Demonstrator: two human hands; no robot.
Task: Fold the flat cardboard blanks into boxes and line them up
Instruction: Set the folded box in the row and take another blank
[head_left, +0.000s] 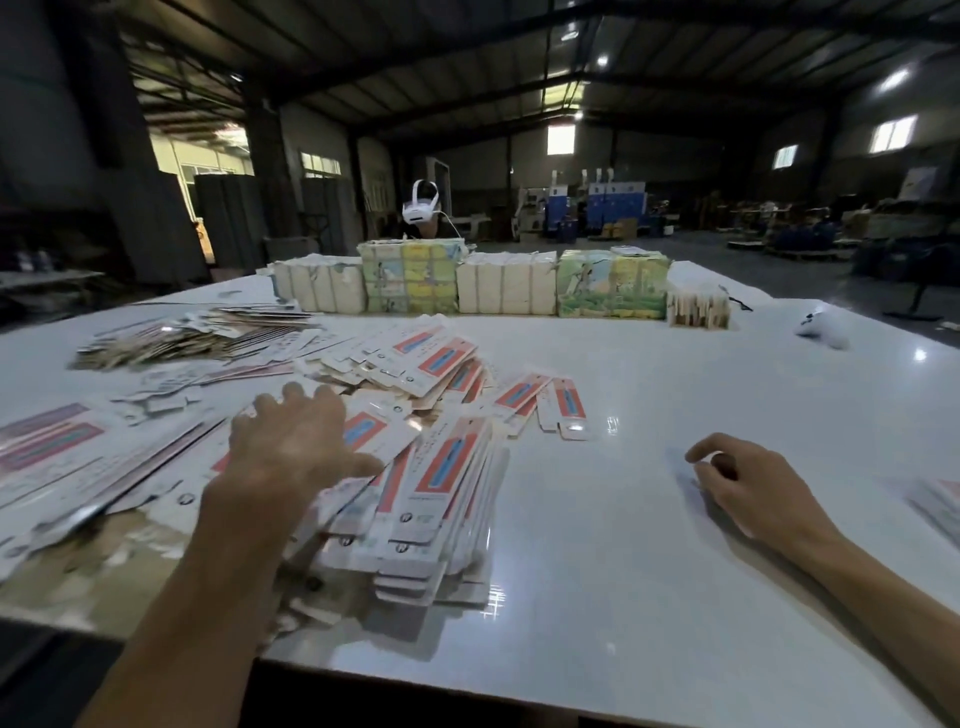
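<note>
1. Flat blanks (441, 467) lie fanned in a loose heap, near-left of the table (675, 571)
2. Step in hand, prob. taking one blank: best to slide the top sheet free w/ fingertips, not drag the stack
3. Left hand (296, 441) is spread wide, palm down over the heap, gripping nothing; contact unclear
4. Right hand (743, 483) rests on the tabletop well apart, fingers loosely curled, empty
5. Far edge: wrapped bundles (467, 283) in a row
</note>
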